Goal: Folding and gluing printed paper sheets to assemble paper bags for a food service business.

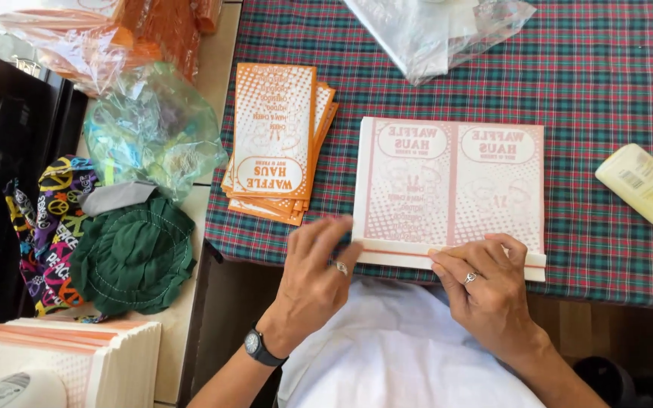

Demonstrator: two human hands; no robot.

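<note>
A wide sheet of pale printed paper (pixel 451 185) lies flat on the plaid tablecloth (pixel 591 98), its near edge folded up into a narrow strip. My left hand (pixel 315 276) presses that folded strip at its left end, fingers together, a ring on one finger and a watch on the wrist. My right hand (pixel 485 283) pins the strip further right with its fingertips and also wears a ring. Just left of the sheet sits a small stack of orange printed paper bags (pixel 275 140).
A pale yellow bottle (pixel 644 185) lies at the right edge. Clear plastic bags (pixel 436 26) lie at the top. Left of the table are a green cloth (pixel 134 257), a patterned cloth (pixel 51 227), a crumpled greenish bag (pixel 153 125) and a stack of paper (pixel 69 355).
</note>
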